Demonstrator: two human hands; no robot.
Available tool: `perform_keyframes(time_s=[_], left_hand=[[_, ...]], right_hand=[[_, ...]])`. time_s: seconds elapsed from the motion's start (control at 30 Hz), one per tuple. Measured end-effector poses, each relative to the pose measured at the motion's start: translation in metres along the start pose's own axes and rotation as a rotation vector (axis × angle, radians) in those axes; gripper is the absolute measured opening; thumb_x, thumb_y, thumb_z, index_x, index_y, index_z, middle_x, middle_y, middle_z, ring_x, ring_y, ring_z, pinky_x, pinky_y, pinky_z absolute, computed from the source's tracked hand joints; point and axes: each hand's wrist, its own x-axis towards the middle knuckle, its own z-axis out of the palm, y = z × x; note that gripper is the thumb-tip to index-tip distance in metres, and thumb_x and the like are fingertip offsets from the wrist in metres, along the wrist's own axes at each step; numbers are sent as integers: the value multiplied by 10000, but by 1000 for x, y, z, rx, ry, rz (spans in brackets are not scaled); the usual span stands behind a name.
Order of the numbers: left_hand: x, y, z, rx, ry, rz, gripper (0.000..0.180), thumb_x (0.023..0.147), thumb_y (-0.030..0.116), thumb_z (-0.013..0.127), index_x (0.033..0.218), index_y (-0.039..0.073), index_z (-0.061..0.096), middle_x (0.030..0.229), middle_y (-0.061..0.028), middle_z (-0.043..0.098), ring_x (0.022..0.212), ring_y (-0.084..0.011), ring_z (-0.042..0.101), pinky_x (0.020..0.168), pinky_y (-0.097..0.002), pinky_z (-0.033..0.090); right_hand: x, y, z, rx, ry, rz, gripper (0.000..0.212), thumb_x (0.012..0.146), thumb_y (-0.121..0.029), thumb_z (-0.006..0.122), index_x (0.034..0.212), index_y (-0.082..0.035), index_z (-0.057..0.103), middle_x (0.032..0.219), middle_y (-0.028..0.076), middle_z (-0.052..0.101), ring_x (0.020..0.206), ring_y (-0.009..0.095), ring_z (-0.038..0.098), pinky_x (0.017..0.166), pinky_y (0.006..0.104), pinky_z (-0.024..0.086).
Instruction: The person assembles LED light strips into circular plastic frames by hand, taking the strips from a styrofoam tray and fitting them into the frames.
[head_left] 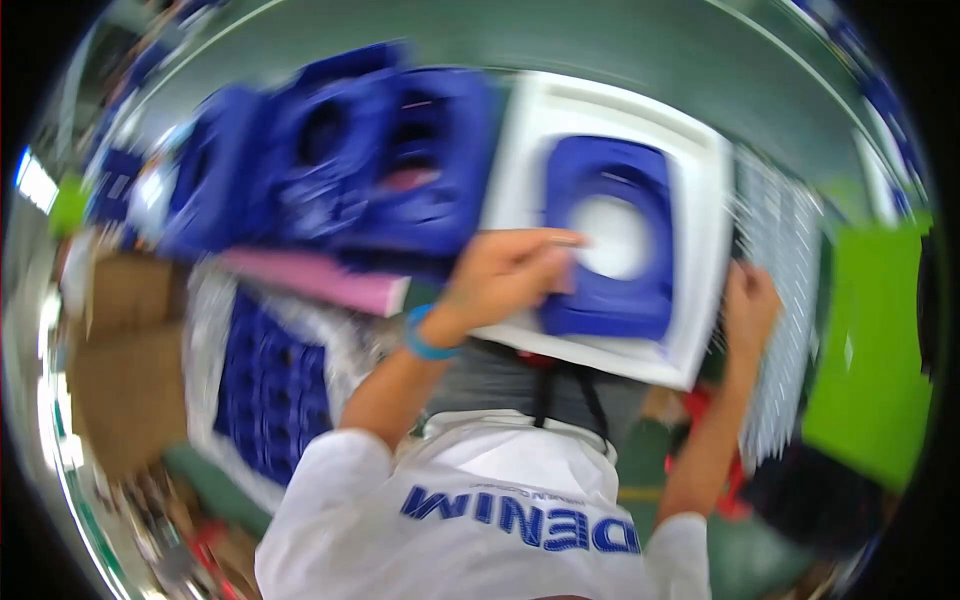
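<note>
A blue plastic panel with a large round hole lies in a white tray with a raised rim. My left hand, with a blue wristband, is over the panel's left edge, thumb and forefinger pressed together near the hole. Whatever they pinch, if anything, is too blurred to name. By the tray's right rim is my right hand, its fingers curled inward beside a stack of grey ribbed strips. Motion blur hides whether it holds anything.
Several blue moulded panels stand left of the tray, above a pink sheet. Below them is a clear plastic bag of blue parts. Cardboard boxes stand far left; a bright green panel is at right.
</note>
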Motion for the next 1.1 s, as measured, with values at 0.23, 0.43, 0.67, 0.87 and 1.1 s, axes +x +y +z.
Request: perform_keyframes(time_s=[0.23, 0.43, 0.67, 0.87, 1.1], left_hand=[[-2, -4, -4, -141, -41, 22, 306, 1047, 177, 631, 1247, -35, 723, 767, -14, 713, 628, -35, 581, 570, -220, 473], [-5, -5, -8, -156, -9, 54, 318, 1033, 212, 648, 1212, -36, 736, 743, -15, 716, 573, -32, 558, 534, -218, 456], [-3, -1, -8, -127, -37, 71, 331, 1042, 227, 640, 1241, -21, 732, 760, -20, 719, 596, -39, 568, 550, -224, 472], [-6, 5, -8, -93, -52, 23, 283, 1034, 230, 650, 1187, 16, 755, 793, -43, 726, 661, -84, 623, 614, -270, 513], [-5, 56, 22, 617, 2, 874, 136, 891, 186, 763, 959, 74, 724, 1327, -194, 641, 1206, -399, 604, 1000, -493, 484]], right_hand=[[13, 42, -4, 322, -275, 107, 216, 993, -177, 742, 1050, 31, 730, 923, 49, 727, 794, 115, 642, 703, 259, 523], [-5, -26, -6, -116, -59, -42, 227, 985, -206, 748, 1064, 3, 790, 895, 83, 775, 732, 148, 672, 679, 288, 532], [-5, -8, -9, -300, 84, -257, 266, 1026, -225, 693, 1136, 7, 761, 1047, 145, 788, 844, 245, 736, 764, 355, 572], [1, -16, -36, -84, 168, -94, 304, 1072, -207, 615, 1300, -17, 684, 972, 84, 741, 766, 169, 675, 710, 304, 550], [-61, -89, -51, 113, -147, -452, 224, 966, 39, 629, 1173, 16, 711, 1134, 135, 734, 957, 226, 714, 803, 339, 576]])
